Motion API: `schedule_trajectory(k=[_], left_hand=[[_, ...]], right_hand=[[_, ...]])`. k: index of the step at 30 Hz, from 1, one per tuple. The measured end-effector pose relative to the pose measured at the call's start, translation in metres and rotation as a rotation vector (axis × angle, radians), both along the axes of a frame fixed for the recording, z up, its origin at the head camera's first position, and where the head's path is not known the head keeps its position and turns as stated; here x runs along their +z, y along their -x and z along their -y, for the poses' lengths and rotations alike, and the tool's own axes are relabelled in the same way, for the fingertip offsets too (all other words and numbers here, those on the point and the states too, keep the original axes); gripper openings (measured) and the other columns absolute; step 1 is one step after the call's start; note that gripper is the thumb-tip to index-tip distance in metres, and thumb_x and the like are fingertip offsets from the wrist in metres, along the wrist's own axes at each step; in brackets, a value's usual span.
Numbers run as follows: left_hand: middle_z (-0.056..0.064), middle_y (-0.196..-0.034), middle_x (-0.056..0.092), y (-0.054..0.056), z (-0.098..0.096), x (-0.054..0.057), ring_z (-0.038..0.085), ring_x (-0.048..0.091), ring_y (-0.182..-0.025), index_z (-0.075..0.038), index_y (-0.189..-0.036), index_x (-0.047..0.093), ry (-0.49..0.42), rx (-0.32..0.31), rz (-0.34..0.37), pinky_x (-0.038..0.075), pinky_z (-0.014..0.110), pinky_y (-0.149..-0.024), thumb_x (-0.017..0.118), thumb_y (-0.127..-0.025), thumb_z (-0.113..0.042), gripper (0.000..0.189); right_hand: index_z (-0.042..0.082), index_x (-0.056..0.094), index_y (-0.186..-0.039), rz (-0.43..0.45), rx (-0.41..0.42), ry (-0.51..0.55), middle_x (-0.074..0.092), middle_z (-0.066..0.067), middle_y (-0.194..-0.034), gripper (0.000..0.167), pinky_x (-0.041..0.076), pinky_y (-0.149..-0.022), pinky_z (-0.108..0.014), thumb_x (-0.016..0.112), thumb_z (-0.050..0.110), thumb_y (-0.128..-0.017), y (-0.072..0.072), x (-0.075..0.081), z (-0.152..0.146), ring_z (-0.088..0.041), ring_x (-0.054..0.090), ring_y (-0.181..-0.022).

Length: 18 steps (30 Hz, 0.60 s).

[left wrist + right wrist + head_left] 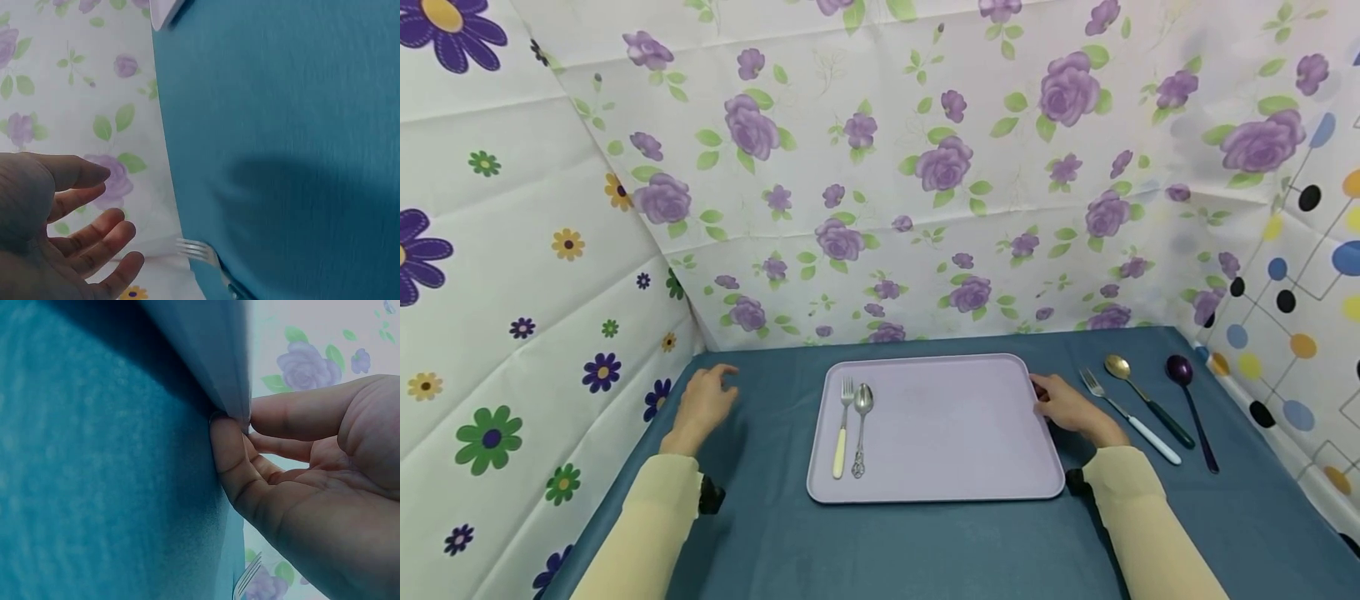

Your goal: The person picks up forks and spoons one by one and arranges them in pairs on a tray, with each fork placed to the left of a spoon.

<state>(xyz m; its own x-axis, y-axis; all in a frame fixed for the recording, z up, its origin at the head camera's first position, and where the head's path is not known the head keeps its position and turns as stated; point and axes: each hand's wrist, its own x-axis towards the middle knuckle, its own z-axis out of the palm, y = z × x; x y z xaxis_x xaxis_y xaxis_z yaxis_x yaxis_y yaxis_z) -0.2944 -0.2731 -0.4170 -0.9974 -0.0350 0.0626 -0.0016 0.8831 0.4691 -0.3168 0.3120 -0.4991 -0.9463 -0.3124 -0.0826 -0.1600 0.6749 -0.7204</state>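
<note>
A pale lilac tray point(955, 433) lies on the table; on its left part are a fork point(839, 454) with a cream handle and a silver spoon point(860, 417). My right hand point(1067, 407) pinches the tray's right edge; in the right wrist view, thumb and fingers point(228, 447) meet at the rim. Left of the tray, my left hand point(702, 408) hovers over the cloth with loosely bent fingers and nothing in them. Below that hand, in the left wrist view, lies another fork point(200, 251), hidden from the head view.
Right of my right hand lie a fork point(1131, 421) with a white handle, a gold spoon point(1150, 400) with a green handle and a dark purple spoon point(1191, 408). A blue cloth point(865, 550) covers the table. Patterned fabric walls point(887, 167) enclose the back and both sides.
</note>
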Motion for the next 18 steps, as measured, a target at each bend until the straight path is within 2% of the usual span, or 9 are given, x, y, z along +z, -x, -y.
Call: schedule_trajectory(k=[6, 12, 18], left_hand=[[0.033, -0.122, 0.054, 0.003, 0.01, 0.003, 0.043, 0.054, -0.104, 0.007, -0.142, 0.055, 0.019, 0.016, -0.004, 0.047, 0.054, -0.08, 0.05, -0.104, -0.006, 0.041], [0.031, -0.118, 0.056, 0.003, 0.018, 0.004, 0.044, 0.054, -0.106, 0.008, -0.14, 0.056, 0.033, 0.013, -0.017, 0.046, 0.054, -0.08, 0.046, -0.103, -0.003, 0.04], [0.032, -0.119, 0.056, 0.007, 0.027, 0.0, 0.046, 0.052, -0.111, 0.009, -0.14, 0.055, 0.043, 0.033, 0.01, 0.044, 0.062, -0.087, 0.05, -0.101, -0.004, 0.041]], right_hand=[[-0.021, 0.033, -0.151, -0.006, 0.004, 0.017, 0.049, -0.03, -0.116, 0.063, 0.052, -0.084, -0.045, 0.054, -0.008, -0.092, -0.001, 0.001, 0.0, -0.037, 0.053, -0.102], [-0.022, 0.033, -0.15, -0.019, 0.007, 0.017, 0.048, -0.029, -0.114, 0.062, 0.053, -0.081, -0.042, 0.052, -0.007, -0.092, -0.003, 0.0, 0.0, -0.037, 0.053, -0.1], [-0.021, 0.032, -0.151, 0.007, -0.003, 0.024, 0.047, -0.03, -0.116, 0.063, 0.054, -0.083, -0.046, 0.053, -0.008, -0.093, -0.002, 0.001, 0.0, -0.038, 0.053, -0.102]])
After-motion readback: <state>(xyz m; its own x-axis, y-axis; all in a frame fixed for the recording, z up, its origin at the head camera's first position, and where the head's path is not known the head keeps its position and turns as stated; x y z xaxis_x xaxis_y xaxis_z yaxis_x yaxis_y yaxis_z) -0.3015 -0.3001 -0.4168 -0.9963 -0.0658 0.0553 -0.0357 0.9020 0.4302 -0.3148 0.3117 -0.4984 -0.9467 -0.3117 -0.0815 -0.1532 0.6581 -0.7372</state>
